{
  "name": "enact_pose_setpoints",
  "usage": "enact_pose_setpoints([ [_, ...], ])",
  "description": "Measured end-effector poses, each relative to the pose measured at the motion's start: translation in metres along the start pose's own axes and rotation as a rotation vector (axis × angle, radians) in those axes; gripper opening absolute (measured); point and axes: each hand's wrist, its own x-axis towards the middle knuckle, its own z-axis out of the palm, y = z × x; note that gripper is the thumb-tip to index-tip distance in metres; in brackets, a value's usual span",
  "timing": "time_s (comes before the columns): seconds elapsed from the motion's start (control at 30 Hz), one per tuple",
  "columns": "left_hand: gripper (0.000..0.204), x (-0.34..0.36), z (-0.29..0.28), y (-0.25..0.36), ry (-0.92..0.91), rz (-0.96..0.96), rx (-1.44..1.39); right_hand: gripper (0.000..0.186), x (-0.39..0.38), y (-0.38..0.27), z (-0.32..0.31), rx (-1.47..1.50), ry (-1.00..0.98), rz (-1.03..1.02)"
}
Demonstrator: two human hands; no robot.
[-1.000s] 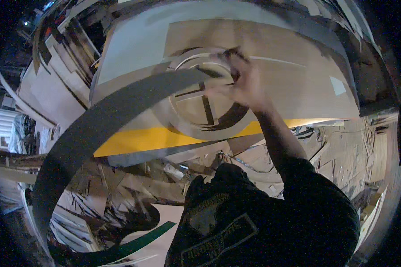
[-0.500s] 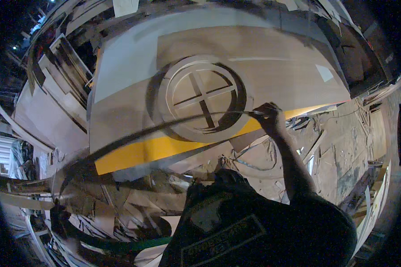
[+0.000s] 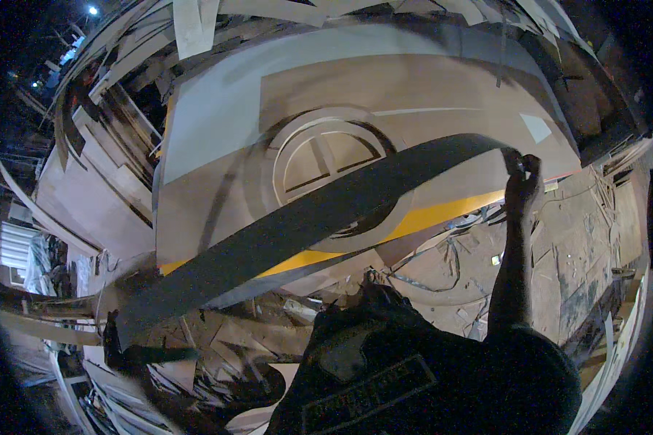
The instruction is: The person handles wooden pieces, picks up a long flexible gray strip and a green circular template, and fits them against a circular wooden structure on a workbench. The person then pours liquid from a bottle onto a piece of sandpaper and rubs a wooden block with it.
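Note:
A long, thin, flexible strip (image 3: 319,210), dark grey on the face toward me, stretches between my two hands and bows upward at its right part. My right hand (image 3: 524,177) pinches its right end above the table's near right side. Down at the lower left, my left hand (image 3: 114,341) grips the other end; its fingers are in deep shadow. Beneath the strip, a round wooden frame (image 3: 286,163) with crossed bars lies on the worktable, partly covered by the strip. What the strip is made of I cannot tell.
The worktable (image 3: 442,94) bears brown and pale sheets and has a yellow near edge (image 3: 442,212). Wooden panels (image 3: 87,181) lean on the left. Offcuts and scraps (image 3: 225,348) litter the floor below; more strips (image 3: 196,29) lie beyond the table.
My right hand has moved right, and the strip has turned from nearly edge-on to showing its broad face. It now covers the lower part of the round frame.

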Motion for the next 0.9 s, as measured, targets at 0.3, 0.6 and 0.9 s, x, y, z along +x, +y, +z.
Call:
enact_pose_setpoints([
  [0.3,0.049,-0.024,0.079,-0.010,0.095,-0.118,-0.052,0.027,0.053,0.051,-0.005,-0.428,-0.086,-0.102],
  [0.6,0.019,-0.001,0.244,-0.014,0.005,-0.745,-0.466,0.025,-0.036,-0.007,0.120,-0.027,-0.964,-0.157],
  [0.9,0.027,0.145,0.292,0.063,0.180,-1.056,-0.860,0.027,-0.061,-0.093,0.176,0.306,-0.921,-0.104],
])
